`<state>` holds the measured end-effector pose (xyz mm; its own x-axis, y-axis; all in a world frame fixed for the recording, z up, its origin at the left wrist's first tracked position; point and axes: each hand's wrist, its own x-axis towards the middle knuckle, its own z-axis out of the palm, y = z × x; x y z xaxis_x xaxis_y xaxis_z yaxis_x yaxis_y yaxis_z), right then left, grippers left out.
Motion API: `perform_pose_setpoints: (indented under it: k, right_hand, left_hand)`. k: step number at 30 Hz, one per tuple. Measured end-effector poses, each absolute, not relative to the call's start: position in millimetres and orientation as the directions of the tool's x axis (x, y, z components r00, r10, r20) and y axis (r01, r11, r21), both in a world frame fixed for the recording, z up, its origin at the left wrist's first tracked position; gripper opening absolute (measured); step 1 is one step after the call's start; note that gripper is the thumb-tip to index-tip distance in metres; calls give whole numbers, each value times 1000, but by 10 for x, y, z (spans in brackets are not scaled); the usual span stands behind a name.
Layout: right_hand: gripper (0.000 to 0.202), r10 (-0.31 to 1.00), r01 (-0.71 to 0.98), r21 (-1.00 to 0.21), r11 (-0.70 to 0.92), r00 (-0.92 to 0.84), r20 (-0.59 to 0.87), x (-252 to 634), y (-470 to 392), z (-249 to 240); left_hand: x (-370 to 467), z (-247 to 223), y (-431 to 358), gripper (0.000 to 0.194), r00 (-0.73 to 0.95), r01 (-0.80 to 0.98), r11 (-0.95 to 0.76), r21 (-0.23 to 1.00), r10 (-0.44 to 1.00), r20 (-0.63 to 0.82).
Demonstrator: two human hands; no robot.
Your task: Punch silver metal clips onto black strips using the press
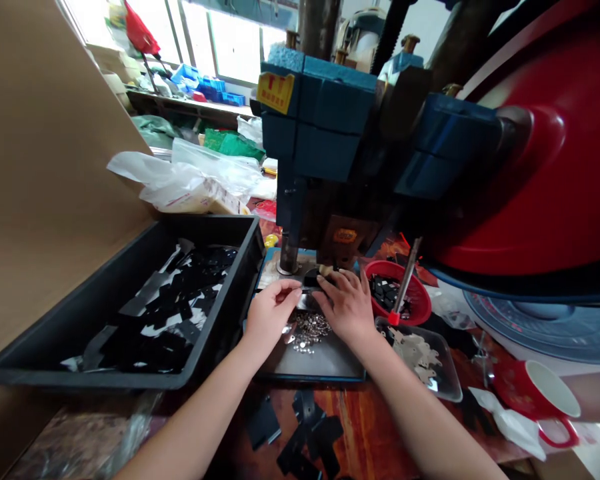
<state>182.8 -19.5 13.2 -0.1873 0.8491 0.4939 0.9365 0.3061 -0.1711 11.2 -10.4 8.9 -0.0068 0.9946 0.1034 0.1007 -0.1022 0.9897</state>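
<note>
Under the head of a blue press point(320, 117), both of my hands are at the metal work plate point(310, 360). My left hand point(271, 310) pinches the end of a thin dark piece point(306, 291) between thumb and fingers. At the right end of that piece, my right hand point(347, 303) lies with its fingers spread, the fingertips close to a black part point(311, 277) below the press tool. Small shiny metal bits point(307, 330) are heaped on the plate between my wrists. What lies beneath my right fingers is hidden.
At left is a black bin point(220, 310) of dark pieces. Right of the plate are a red basket point(423, 303), a clear tray point(453, 373) of metal plates and a red mug point(523, 387). Black pieces point(307, 433) lie in front. A large red wheel point(545, 167) overhangs the right side.
</note>
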Motion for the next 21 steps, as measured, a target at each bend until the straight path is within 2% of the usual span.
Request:
perform_pose_setpoints:
  k: [4, 13, 18, 21]
  right_hand:
    - [37, 852, 938, -131, 320, -224, 474, 1827, -205, 148]
    - [38, 830, 935, -74, 347, -269, 489, 1829, -243, 183]
    - [38, 833, 929, -109, 354, -260, 489, 1829, -248, 163]
    - [40, 854, 908, -187, 376, -261, 450, 1855, -229, 110]
  left_hand:
    - [141, 83, -26, 22, 2, 112, -134, 985, 991, 134]
    - [165, 54, 75, 23, -17, 257, -199, 946, 978, 210]
    - [172, 55, 85, 23, -7, 296, -212, 932, 975, 224]
    - [214, 94, 102, 23, 6, 331, -223, 917, 972, 234]
